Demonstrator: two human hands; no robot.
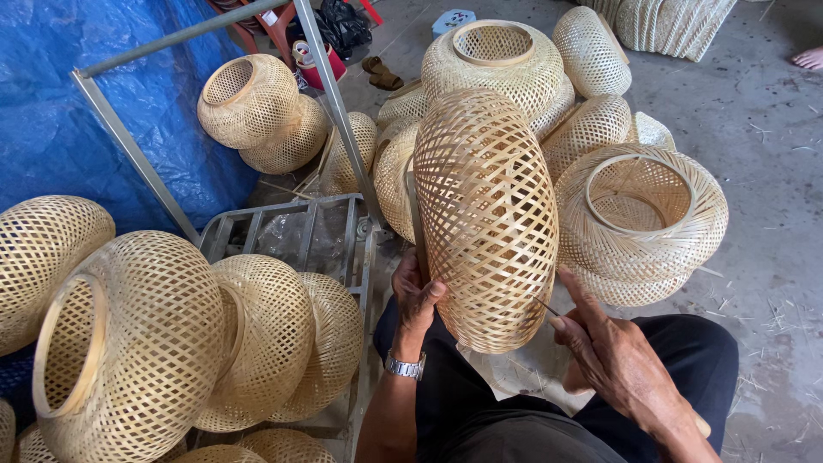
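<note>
Both hands on one woven shade, held upright over the lap.

At 9 o'clock I see finished shades point(137, 343) stacked on a metal cart point(291, 231) against a blue tarp point(77, 129). My left hand point(416, 300) is clamped on the lower left rim of the shade point(487, 214). The shade sits at 12 o'clock from both hands, its long axis running up and away from me. My right hand point(613, 351), at its lower right, has fingers pinched together on a thin sliver point(546, 307) touching the weave. More shades point(639, 219) lie on the concrete floor point(763, 120) towards 2 o'clock.
</note>
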